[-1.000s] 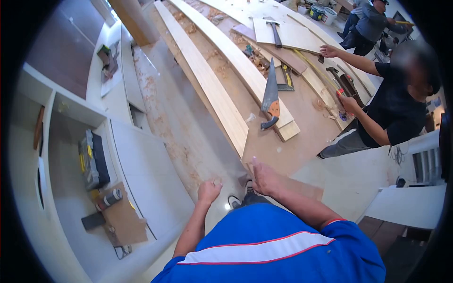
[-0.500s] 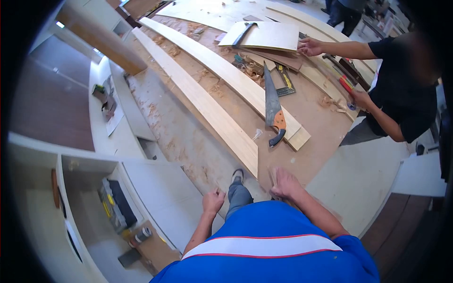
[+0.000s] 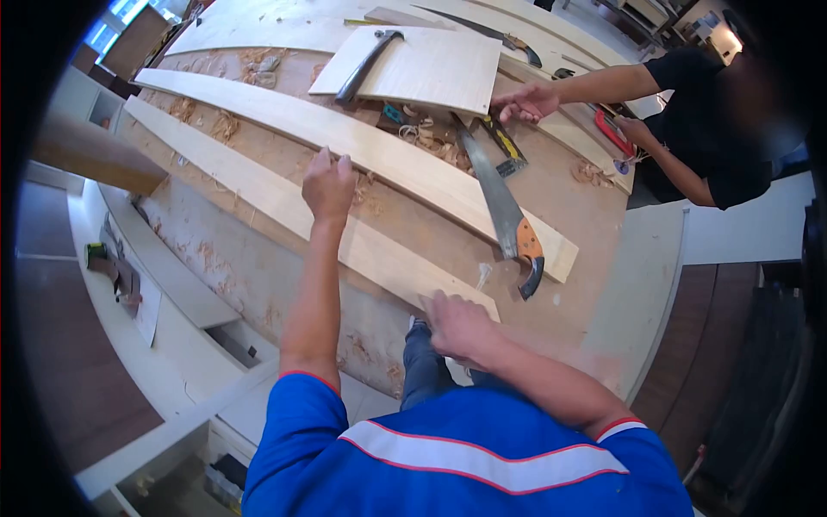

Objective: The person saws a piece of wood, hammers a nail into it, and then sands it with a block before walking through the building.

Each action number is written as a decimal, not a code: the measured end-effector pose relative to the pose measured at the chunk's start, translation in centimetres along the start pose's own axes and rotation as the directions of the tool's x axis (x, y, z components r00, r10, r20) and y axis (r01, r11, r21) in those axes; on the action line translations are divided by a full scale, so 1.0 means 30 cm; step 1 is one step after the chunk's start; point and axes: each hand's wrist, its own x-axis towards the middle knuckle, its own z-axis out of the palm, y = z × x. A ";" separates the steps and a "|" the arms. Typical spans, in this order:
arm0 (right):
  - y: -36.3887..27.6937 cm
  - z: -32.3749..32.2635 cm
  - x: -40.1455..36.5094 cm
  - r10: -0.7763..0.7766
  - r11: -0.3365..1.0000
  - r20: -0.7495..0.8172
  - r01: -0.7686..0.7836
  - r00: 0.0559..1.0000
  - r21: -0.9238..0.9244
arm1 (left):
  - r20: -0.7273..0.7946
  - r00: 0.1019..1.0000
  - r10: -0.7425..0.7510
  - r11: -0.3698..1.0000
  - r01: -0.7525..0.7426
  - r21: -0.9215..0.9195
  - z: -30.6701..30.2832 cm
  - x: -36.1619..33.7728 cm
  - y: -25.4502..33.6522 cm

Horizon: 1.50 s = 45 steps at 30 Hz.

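My left hand [image 3: 329,185] is stretched out over the table with its fingers curled in. It sits over the gap between the near long board [image 3: 388,265] and the far long board [image 3: 379,153]; what its fingers hold, if anything, is hidden. Blurred by motion, my right hand [image 3: 463,327] is at the near board's right end, its fingers smeared. A handsaw [image 3: 500,202] with an orange and black handle lies across the far board. Behind the saw blade is a square [image 3: 502,148] with yellow on it.
A hammer [image 3: 366,69] rests on a pale panel [image 3: 439,69] at the back. Another person's hand [image 3: 527,102] reaches in from the right; the other holds a red-handled tool [image 3: 612,133]. A second saw [image 3: 517,45] lies farther back. Wood shavings [image 3: 226,125] litter the table.
My left hand has moved forward and up over the boards. My right hand has moved left to the near board's end. The view has shifted; the other person's near hand has left the panel edge.
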 end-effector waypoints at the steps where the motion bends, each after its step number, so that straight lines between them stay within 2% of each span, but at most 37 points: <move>1: -0.058 -0.004 0.076 0.037 0.999 -0.028 -0.037 0.999 0.001 | -0.009 1.000 0.014 0.999 -0.014 0.051 0.041 0.079 -0.003; 3: -0.161 -0.005 0.203 0.083 0.996 -0.044 -0.082 0.996 0.021 | -0.016 0.999 0.048 0.986 -0.045 0.161 0.102 0.204 -0.001; 5: -0.243 -0.017 0.312 0.101 0.994 -0.025 -0.100 0.995 0.054 | 0.046 0.998 0.047 0.973 -0.056 0.223 0.137 0.310 0.009; 8: -0.312 -0.016 0.419 0.149 0.987 -0.023 -0.147 0.989 0.059 | 0.216 0.976 -0.012 0.932 -0.067 0.355 0.187 0.427 0.045; 11: -0.297 -0.059 0.383 0.048 0.992 -0.197 -0.069 0.979 -0.101 | 0.393 0.912 -0.121 0.903 -0.064 0.425 0.275 0.492 0.032; 13: -0.212 -0.007 0.342 -0.015 0.998 -0.216 0.001 0.976 -0.064 | 0.479 0.859 -0.180 0.901 -0.052 0.431 0.319 0.521 0.021; 14: -0.157 0.023 0.302 -0.042 0.998 -0.230 0.032 0.972 -0.048 | 0.505 0.849 -0.158 0.907 -0.077 0.413 0.351 0.533 -0.007; 17: 0.033 0.086 0.095 -0.163 0.987 -0.217 0.159 0.963 -0.035 | 0.524 0.835 -0.170 0.901 -0.084 0.425 0.398 0.564 -0.032; 19: 0.166 0.138 -0.073 -0.166 0.984 -0.268 0.176 0.949 0.011 | 0.535 0.837 -0.115 0.888 -0.155 0.433 0.398 0.589 -0.033; 21: 0.294 0.204 -0.242 -0.047 0.997 -0.344 0.064 0.938 0.037 | 0.523 0.849 -0.068 0.889 -0.187 0.418 0.462 0.660 -0.070; 22: 0.326 0.235 -0.336 0.026 0.998 -0.376 -0.004 0.926 0.058 | 0.487 0.873 0.014 0.888 -0.234 0.395 0.467 0.688 -0.062; 23: 0.332 0.238 -0.414 0.171 0.985 -0.363 -0.156 0.916 0.071 | 0.489 0.840 0.236 0.778 -0.465 0.423 0.463 0.740 -0.057; 24: 0.337 0.219 -0.470 0.302 0.953 -0.350 -0.293 0.886 0.081 | 0.352 0.878 0.325 0.795 -0.456 0.401 0.436 0.780 0.007; 25: 0.351 0.205 -0.505 0.415 0.907 -0.342 -0.413 0.843 0.084 | 0.320 0.826 0.464 0.716 -0.562 0.413 0.361 0.815 0.103; 28: 0.449 0.323 -0.528 0.663 0.746 -0.415 -0.504 0.623 0.435 | 0.286 0.735 0.614 0.625 -0.675 0.393 0.188 0.958 0.327; 31: 0.519 0.437 -0.487 0.782 0.621 -0.491 -0.428 0.383 0.656 | 0.228 0.649 0.725 0.529 -0.738 0.419 -0.053 0.956 0.554; 32: 0.527 0.438 -0.499 0.746 0.663 -0.490 -0.437 0.451 0.608 | 0.233 0.449 0.863 0.289 -0.816 0.500 -0.157 0.934 0.623; 33: 0.540 0.430 -0.510 0.702 0.708 -0.488 -0.437 0.519 0.555 | 0.258 0.224 0.940 0.037 -0.817 0.576 -0.256 0.901 0.686; 34: 0.554 0.428 -0.521 0.652 0.753 -0.479 -0.430 0.587 0.498 | 0.192 0.137 0.972 0.034 -0.887 0.460 -0.330 0.868 0.736; 36: 0.574 0.454 -0.546 0.650 0.756 -0.549 -0.376 0.526 0.535 | -0.042 0.388 0.921 0.391 -0.918 0.075 -0.435 0.734 0.842; 37: 0.590 0.464 -0.552 0.649 0.758 -0.585 -0.344 0.487 0.554 | -0.102 0.693 0.714 0.660 -0.715 -0.232 -0.461 0.617 0.903; 38: 0.608 0.477 -0.560 0.662 0.746 -0.604 -0.314 0.444 0.587 | -0.039 0.906 0.421 0.765 -0.378 -0.521 -0.480 0.520 0.947; 39: 0.626 0.495 -0.574 0.679 0.731 -0.616 -0.284 0.399 0.621 | 0.129 0.840 0.526 0.513 -0.193 -0.836 -0.502 0.462 0.971; 40: 0.646 0.512 -0.589 0.694 0.717 -0.628 -0.256 0.352 0.648 | 0.274 0.746 0.607 0.379 0.031 -0.925 -0.502 0.357 1.044; 41: 0.666 0.532 -0.601 0.719 0.692 -0.617 -0.246 0.322 0.678 | 0.382 0.667 0.640 0.250 0.290 -0.924 -0.462 0.239 1.105; 42: 0.691 0.553 -0.615 0.741 0.669 -0.604 -0.239 0.294 0.704 | 0.484 0.616 0.621 0.203 0.470 -0.859 -0.407 0.148 1.160; 43: 0.718 0.570 -0.632 0.761 0.647 -0.591 -0.232 0.269 0.727 | 0.468 0.578 0.668 0.164 0.498 -0.851 -0.331 0.039 1.225; 45: 0.770 0.597 -0.671 0.762 0.646 -0.584 -0.254 0.281 0.720 | 0.560 0.544 0.626 0.149 0.621 -0.769 -0.215 -0.189 1.382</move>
